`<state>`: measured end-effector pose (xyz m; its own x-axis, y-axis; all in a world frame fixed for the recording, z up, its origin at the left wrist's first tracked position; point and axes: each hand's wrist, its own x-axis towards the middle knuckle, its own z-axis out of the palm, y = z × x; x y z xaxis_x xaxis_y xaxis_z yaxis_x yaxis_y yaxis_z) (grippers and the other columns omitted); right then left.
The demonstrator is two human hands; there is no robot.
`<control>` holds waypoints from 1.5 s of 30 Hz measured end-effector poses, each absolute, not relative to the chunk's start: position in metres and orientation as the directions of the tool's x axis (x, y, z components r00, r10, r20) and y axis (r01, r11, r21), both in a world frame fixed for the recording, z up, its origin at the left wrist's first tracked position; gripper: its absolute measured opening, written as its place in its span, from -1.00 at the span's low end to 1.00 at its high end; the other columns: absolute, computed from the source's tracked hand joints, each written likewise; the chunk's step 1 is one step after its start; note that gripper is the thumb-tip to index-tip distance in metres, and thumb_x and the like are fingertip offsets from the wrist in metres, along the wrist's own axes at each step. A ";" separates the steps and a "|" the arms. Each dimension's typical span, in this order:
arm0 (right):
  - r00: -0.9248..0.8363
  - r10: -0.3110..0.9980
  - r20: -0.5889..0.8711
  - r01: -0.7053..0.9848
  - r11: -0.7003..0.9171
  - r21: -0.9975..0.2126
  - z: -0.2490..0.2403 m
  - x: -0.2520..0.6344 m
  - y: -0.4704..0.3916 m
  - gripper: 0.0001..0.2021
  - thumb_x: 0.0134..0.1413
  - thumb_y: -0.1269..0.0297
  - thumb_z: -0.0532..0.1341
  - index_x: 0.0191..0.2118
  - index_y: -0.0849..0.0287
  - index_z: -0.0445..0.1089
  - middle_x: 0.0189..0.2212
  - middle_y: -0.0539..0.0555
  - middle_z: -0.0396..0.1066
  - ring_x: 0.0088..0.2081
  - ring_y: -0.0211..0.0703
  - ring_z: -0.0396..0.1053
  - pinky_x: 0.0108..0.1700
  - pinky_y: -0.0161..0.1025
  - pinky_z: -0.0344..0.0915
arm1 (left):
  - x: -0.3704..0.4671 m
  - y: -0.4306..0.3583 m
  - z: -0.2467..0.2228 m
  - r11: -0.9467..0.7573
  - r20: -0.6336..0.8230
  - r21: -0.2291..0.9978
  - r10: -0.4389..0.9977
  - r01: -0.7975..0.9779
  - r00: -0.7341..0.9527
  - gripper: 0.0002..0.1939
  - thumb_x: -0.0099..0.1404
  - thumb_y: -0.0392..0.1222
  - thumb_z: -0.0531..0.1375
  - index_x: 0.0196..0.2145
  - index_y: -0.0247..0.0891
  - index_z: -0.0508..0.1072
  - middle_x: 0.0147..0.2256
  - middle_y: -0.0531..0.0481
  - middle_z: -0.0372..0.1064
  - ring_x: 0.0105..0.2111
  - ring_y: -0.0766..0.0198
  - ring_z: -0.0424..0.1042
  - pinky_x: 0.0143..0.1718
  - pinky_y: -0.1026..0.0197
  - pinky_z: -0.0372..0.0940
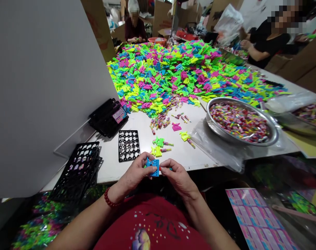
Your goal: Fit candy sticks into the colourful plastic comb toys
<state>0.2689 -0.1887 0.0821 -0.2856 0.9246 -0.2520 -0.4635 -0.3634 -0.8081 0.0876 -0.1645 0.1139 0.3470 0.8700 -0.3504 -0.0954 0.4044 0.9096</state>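
My left hand (137,170) is closed on a flat blue plastic toy piece (153,167) with slots, held just above the table's front edge. Right beside it, my right hand (179,176) pinches a small wrapped candy roll (161,168), mostly covered by the fingers; its red end points at the blue piece. Just beyond my hands lie a yellow toy piece (156,151) and a green one (158,141), each with a candy roll at its end. Farther right are another yellow piece (184,136) with a roll and a pink piece (176,126) alone.
A large heap of bright toy pieces (168,73) covers the table's back. Loose candy rolls (160,121) lie before it. A metal bowl of candy rolls (238,121) stands right on plastic. Black trays (129,146) lie left, beside a grey panel (43,86). Two people sit beyond.
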 end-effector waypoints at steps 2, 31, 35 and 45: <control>-0.307 0.920 -0.246 -0.483 -0.373 -0.792 0.086 0.266 -0.189 -0.69 -0.13 0.11 0.49 -0.35 0.15 0.45 -0.44 -0.04 0.42 -0.36 -0.21 0.31 -0.20 -0.24 0.23 | 0.088 -0.164 0.117 0.414 -0.368 0.908 0.857 -0.058 0.360 -0.61 0.04 -0.12 0.38 -0.23 -0.20 0.31 -0.42 0.11 0.33 -0.49 0.34 0.34 -0.51 0.32 0.24; -0.158 0.900 0.407 0.815 0.352 -0.461 0.050 0.327 -0.036 -0.70 0.22 0.43 0.06 -0.02 0.16 0.45 -0.06 0.22 0.44 0.02 0.08 0.31 0.14 0.04 0.18 | 0.085 0.002 0.050 0.100 -0.073 0.903 0.994 0.418 -0.079 -0.76 0.20 -0.08 0.17 -0.24 -0.28 0.45 -0.29 -0.11 0.46 -0.26 0.13 0.44 -0.21 0.14 0.31; -0.241 0.907 0.345 0.852 0.368 -0.371 0.043 0.281 0.013 -0.55 0.10 0.58 0.10 0.10 0.22 0.40 0.11 0.29 0.33 0.11 0.13 0.22 0.14 0.01 0.15 | 0.096 0.056 0.058 0.050 0.022 0.816 0.993 0.576 -0.117 -0.68 0.21 -0.19 0.14 -0.09 -0.33 0.46 -0.08 -0.24 0.46 -0.04 0.03 0.41 0.02 0.07 0.25; -0.192 0.887 0.420 0.904 0.327 -0.277 0.018 0.273 0.027 -0.84 0.25 0.45 0.12 -0.17 0.12 0.43 -0.22 0.15 0.41 -0.15 0.07 0.27 -0.09 -0.07 0.15 | 0.091 0.159 0.086 -0.085 0.194 0.499 0.981 0.862 -0.016 -0.45 0.25 -0.02 0.16 0.12 -0.37 0.33 0.10 -0.35 0.27 0.19 -0.12 0.16 0.21 -0.01 0.05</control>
